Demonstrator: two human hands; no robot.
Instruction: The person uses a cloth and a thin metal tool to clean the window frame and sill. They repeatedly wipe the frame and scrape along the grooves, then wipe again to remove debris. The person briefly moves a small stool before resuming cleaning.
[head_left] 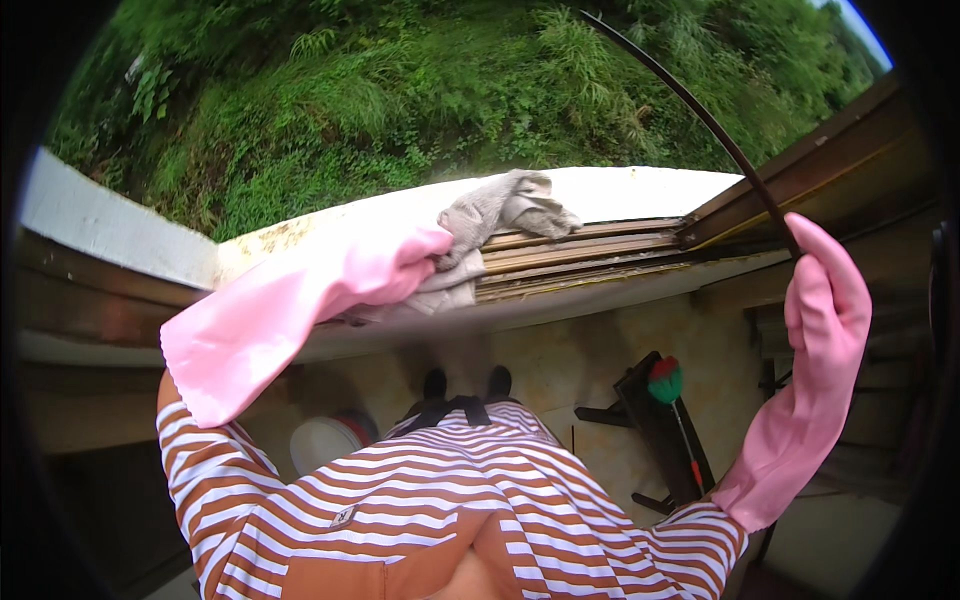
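Right, we are looking down past our striped shirt (450, 490) to the tiled floor (560, 380), where a white bucket (320, 440) is sitting by our feet and a brush with a red and green head (665, 380) is lying off to the right. Up at the sill, our left hand (400, 265) in its pink rubber glove is pressing into the grey cloth (500, 215), fingers curled and bunching it against the wooden window track (580, 255). That cloth is looking soft, light and floppy, probably damp, so we are judging a full-palm bunch as the best hold. Our right hand (825, 290) is wrapping closed around the thin dark window frame edge (700, 115), which is looking stiff and narrow; wet rubber could be slipping there. Beyond the white ledge (640, 185), green grass (400, 100) is filling the slope.
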